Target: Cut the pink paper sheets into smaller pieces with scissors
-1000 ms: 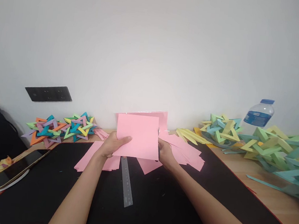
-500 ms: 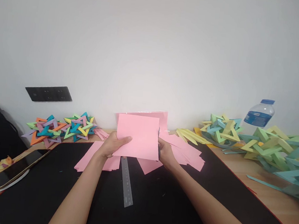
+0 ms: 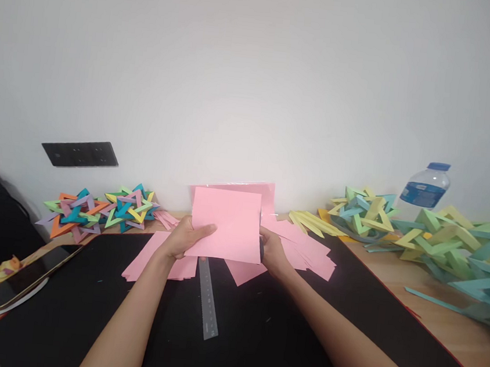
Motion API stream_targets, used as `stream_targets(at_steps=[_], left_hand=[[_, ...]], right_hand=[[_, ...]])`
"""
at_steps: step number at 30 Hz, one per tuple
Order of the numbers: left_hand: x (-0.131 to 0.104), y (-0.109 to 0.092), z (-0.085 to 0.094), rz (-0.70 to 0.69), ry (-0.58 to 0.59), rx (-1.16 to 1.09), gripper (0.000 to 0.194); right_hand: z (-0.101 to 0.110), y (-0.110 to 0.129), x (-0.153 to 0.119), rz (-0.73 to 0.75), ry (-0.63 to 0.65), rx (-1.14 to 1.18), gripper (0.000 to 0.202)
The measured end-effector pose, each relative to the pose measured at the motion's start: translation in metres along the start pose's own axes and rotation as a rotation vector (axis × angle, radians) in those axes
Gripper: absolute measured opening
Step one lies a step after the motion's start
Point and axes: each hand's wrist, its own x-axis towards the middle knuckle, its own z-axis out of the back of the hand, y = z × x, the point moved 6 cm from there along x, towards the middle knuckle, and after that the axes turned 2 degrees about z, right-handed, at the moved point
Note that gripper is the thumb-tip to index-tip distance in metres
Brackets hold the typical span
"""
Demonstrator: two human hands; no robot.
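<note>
My left hand [image 3: 184, 238] grips a pink sheet of paper [image 3: 227, 222] by its left edge, thumb lying across the front. The sheet is held up above the mat, facing me. At its right edge my right hand [image 3: 273, 252] is closed around what look like dark-handled scissors [image 3: 261, 249]; most of them is hidden behind the paper and fingers. Below the sheet, a metal ruler [image 3: 208, 302] lies on the black mat [image 3: 272, 338]. Pink paper pieces [image 3: 150, 252] are stacked under my left forearm, and more loose pink pieces [image 3: 308, 248] lie beyond my right hand.
Folded multicolour paper stars [image 3: 131, 206] stand at the left back, with a phone [image 3: 25, 277] nearer. Yellow strips [image 3: 317, 223], green and blue folded paper models [image 3: 449, 240] and a water bottle [image 3: 426, 185] are at the right. A clear-wrapped pink pack [image 3: 268, 194] leans against the wall.
The held sheet has shifted very slightly down and right. Both hands keep nearly the same place and grip.
</note>
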Motion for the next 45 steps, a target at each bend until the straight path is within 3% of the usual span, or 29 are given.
stream_targets(at_steps=[17, 29, 39, 45], left_hand=[[0.0, 0.002, -0.004, 0.026, 0.024, -0.023, 0.031], [0.0, 0.002, -0.006, -0.003, 0.064, 0.02, 0.038], [0.0, 0.005, -0.008, 0.053, 0.059, -0.006, 0.032], [-0.001, 0.002, -0.008, 0.053, 0.046, -0.038, 0.031]], right_hand=[[0.004, -0.014, 0.003, -0.054, -0.058, -0.011, 0.023], [0.007, 0.006, 0.001, 0.041, -0.081, -0.01, 0.022], [0.006, 0.007, 0.001, 0.039, -0.092, -0.007, 0.019], [0.002, 0.007, 0.0, 0.038, -0.048, -0.008, 0.028]])
